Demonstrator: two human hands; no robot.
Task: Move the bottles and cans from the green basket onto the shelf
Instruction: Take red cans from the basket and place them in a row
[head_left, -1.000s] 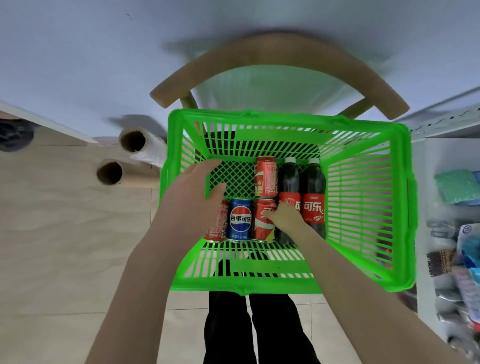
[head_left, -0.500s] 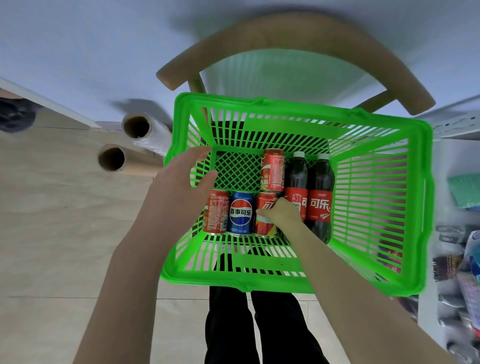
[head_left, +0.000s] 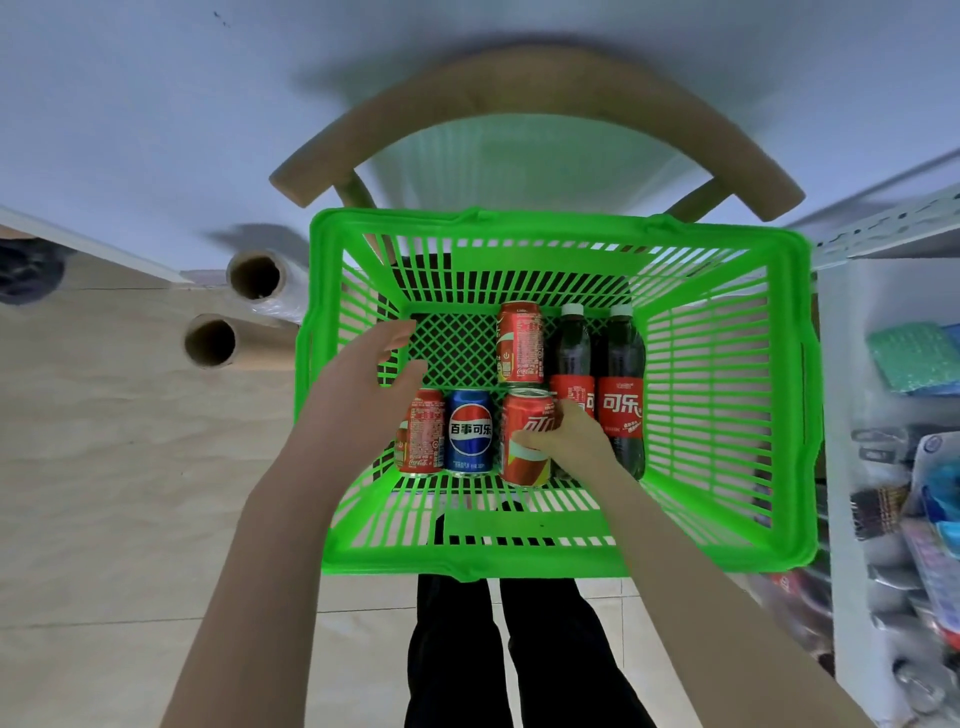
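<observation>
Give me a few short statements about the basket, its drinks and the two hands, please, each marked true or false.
1. The right hand grips a red can. True.
2. The basket holds three bottles. False: only two bottles lie in it, side by side.
3. The blue can lies beside the red can. True.
4. The left hand holds the blue can. False: it is open over the basket's left side and holds nothing.
</observation>
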